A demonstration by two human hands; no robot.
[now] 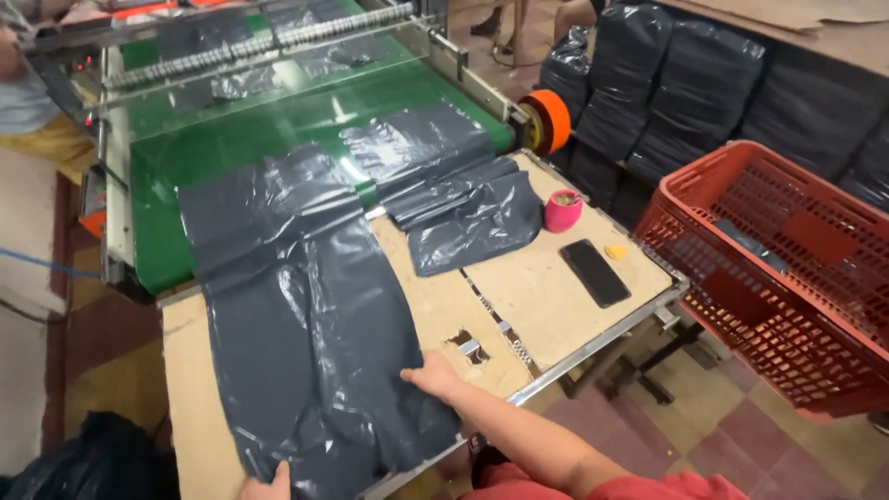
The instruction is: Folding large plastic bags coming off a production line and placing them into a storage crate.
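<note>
Head view: we see a grey plastic bag stack [306, 333] lying flat on the cardboard-topped table [546, 306], its far end on the green conveyor belt [157, 222]. Our right hand [433, 378] rests flat on its near right edge, fingers spread. Our left hand [269, 483] touches the near edge; only part shows, so we cannot tell its pose. A second grey bag pile [454, 199] lies beyond, right. Past it: pink cup [562, 211], black phone [594, 272]. Red plastic basket [787, 268] stands beside the table.
</note>
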